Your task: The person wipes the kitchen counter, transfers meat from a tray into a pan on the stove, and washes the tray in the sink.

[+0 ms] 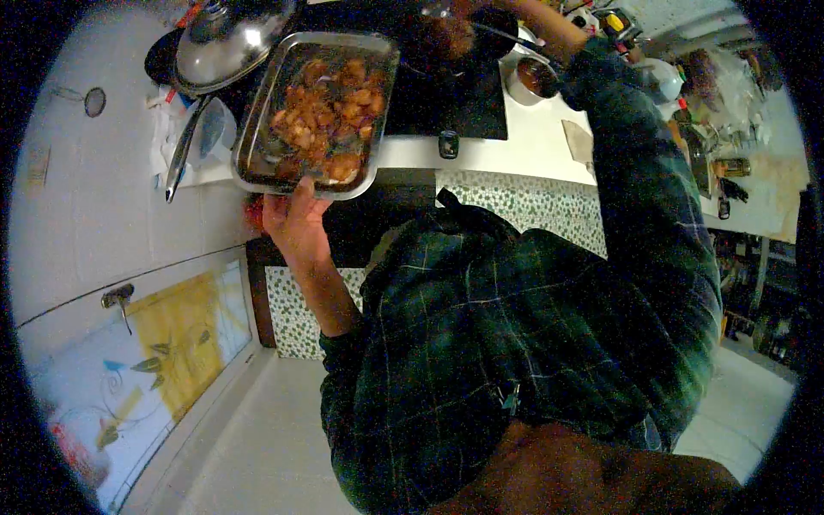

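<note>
My left hand (pixel 298 219) grips the near edge of a clear rectangular dish (pixel 375 167), thumb on the rim and fingers underneath. Browned pieces of food (pixel 322 116) fill much of the dish, which is held over the left part of the black stove top (pixel 455 112). At the far right of the stove my right arm (pixel 554 30) reaches forward beside a dark pan (pixel 493 51). Blur and the top edge of the view hide the fingers of my right hand, so what they hold cannot be made out.
A domed metal lid (pixel 225 51) lies left of the dish, above a long dark handle (pixel 184 150). A small white pot (pixel 532 81) with brown contents stands right of the stove. Bottles and bags crowd the far right. A door with a metal handle (pixel 118 297) is at left.
</note>
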